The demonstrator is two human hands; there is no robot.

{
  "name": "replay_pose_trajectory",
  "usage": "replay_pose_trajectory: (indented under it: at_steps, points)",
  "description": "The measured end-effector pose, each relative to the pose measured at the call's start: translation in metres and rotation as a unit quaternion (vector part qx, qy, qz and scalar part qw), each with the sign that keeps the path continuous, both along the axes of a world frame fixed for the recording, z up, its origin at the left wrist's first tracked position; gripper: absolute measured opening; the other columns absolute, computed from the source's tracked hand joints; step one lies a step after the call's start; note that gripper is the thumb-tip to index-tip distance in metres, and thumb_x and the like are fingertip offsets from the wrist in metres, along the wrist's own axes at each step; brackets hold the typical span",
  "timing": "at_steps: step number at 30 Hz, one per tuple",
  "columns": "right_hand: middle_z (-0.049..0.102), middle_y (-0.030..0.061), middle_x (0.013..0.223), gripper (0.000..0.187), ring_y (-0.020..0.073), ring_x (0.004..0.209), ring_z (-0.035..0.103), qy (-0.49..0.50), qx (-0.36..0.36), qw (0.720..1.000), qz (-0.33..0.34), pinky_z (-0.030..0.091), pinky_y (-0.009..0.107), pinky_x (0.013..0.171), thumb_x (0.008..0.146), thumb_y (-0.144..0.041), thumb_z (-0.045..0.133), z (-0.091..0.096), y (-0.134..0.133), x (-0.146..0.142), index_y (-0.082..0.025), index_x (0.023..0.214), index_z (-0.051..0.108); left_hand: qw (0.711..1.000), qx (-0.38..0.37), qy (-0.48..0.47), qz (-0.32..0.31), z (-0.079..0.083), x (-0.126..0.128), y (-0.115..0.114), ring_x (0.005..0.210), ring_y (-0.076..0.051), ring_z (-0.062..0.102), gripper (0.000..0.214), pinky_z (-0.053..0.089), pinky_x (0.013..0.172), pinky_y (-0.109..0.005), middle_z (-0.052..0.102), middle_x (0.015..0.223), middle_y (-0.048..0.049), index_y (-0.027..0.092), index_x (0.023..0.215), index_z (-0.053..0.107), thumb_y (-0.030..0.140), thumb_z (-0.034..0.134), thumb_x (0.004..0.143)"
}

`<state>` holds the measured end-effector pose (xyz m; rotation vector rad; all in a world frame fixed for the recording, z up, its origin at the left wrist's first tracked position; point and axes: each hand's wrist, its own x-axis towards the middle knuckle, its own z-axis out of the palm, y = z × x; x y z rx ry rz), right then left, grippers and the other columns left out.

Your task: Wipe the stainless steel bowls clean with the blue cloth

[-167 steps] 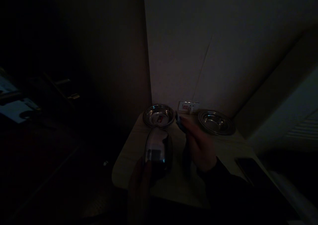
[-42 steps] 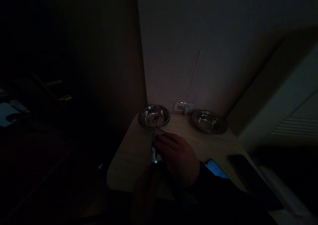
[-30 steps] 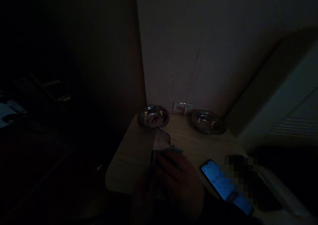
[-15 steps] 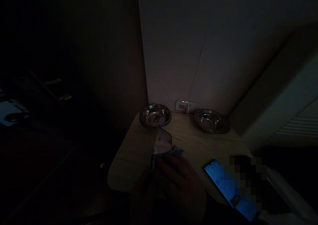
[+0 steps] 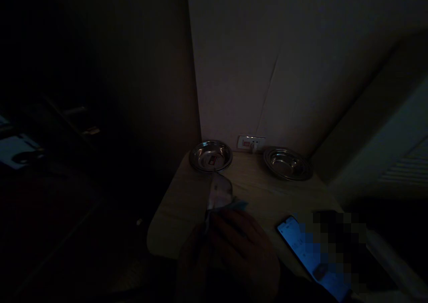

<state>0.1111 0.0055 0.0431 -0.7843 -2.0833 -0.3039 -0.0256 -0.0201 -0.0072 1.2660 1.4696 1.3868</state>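
**Wiping the dish held on edge: steady it low, work the cloth high**

Your left hand (image 5: 192, 260) is closed round the lower rim of the shiny, round steel dish (image 5: 220, 190), which stands on edge over the near side of the pale wooden table (image 5: 170, 213), its top pointing towards the wall. Your right hand (image 5: 245, 249) is curled shut on a crumpled light-blue cloth (image 5: 240, 203), and the cloth is pressed against the right face of the steel dish. The light is very poor, so the exact lie of your fingers cannot be made out.

Judging from this, the wipe will go best if you:

- grip firmly with the left hand, since a thin polished rim is likely to slip or twist under sideways pressure;
- push the cloth flat against the face rather than bunched, so it covers more metal in each pass;
- turn the steel dish towards what light there is, because smears will be hard to see here.

Mind what lies nearby. A lit dark smartphone (image 5: 296, 240) rests on the table just right of your right hand. Two round steel bowls, one at the back left (image 5: 210, 155) and one at the back right (image 5: 287, 163), sit against the wall either side of a white wall socket (image 5: 251, 142). The top of the steel dish is close to the left bowl, so a knock is possible.
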Motion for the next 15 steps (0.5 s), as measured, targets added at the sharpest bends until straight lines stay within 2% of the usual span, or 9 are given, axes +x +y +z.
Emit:
replay_pose_trajectory:
  at_steps: [8, 12, 15]
  points:
    - [0.07, -0.0028, 0.109, 0.031, 0.0156, 0.105, 0.059, -0.002, -0.003, 1.0, 0.002, 0.052, 0.031, 0.086, 0.098, -0.024, 0.038, 0.001, -0.001, 0.0, -0.022, 0.098, 0.069, 0.998, -0.038, 0.014, 0.049, -0.016, 0.001, -0.005, 0.106, -0.029, 0.062, 0.029, 0.054, 0.084, -0.04, 0.07, 0.106, -0.0079, 0.026, 0.103, 0.067, 0.035, 0.053, 0.078]
    - [0.07, -0.0012, 0.11, 0.031, 0.0162, 0.107, 0.058, -0.009, -0.006, 1.0, 0.003, 0.052, 0.033, 0.087, 0.098, -0.023, 0.037, 0.0, -0.001, 0.0, -0.022, 0.1, 0.068, 0.997, -0.051, 0.008, 0.052, -0.014, 0.002, -0.008, 0.106, -0.029, 0.062, 0.031, 0.053, 0.088, -0.041, 0.067, 0.114, -0.0086, 0.024, 0.105, 0.066, 0.032, 0.052, 0.079]
    - [0.07, 0.0013, 0.11, 0.029, 0.0168, 0.108, 0.058, -0.023, 0.0, 1.0, 0.013, 0.053, 0.034, 0.087, 0.098, -0.022, 0.039, -0.002, -0.001, 0.001, -0.02, 0.101, 0.068, 0.997, -0.053, 0.006, 0.048, -0.009, 0.0, -0.007, 0.102, -0.029, 0.064, 0.032, 0.055, 0.084, -0.041, 0.068, 0.112, -0.0087, 0.024, 0.105, 0.067, 0.033, 0.054, 0.077]
